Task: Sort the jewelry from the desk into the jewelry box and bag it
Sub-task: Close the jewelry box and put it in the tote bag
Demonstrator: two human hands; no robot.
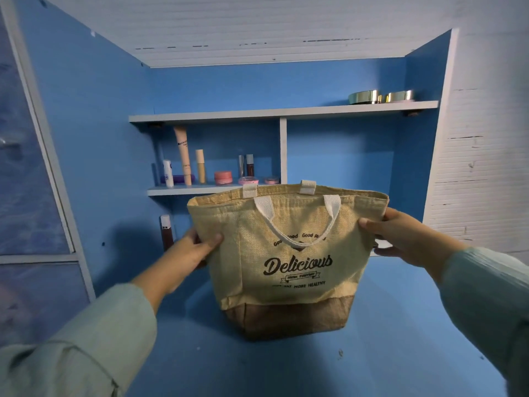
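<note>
Two hands on one item: the woven tote bag (286, 253), printed "Delicious", stands upright on the blue desk (386, 353), its brown base resting on the surface and its white handles hanging down the front. The left hand (194, 250) grips the bag's left edge, thumb across the front panel; the right hand (400, 236) grips the right edge near the rim, fingers curled behind. No loose jewelry shows on the visible desk surface, and no jewelry box is in sight; whether it already sits inside the bag cannot be told, since the interior is hidden from this angle. Judged from that, sorting looks finished and bagging is at or near its end. Behind, the lower shelf (183, 191) carries cosmetics tubes and pink jars; the upper shelf (286, 112) carries gold-toned round tins (380, 96).
</note>
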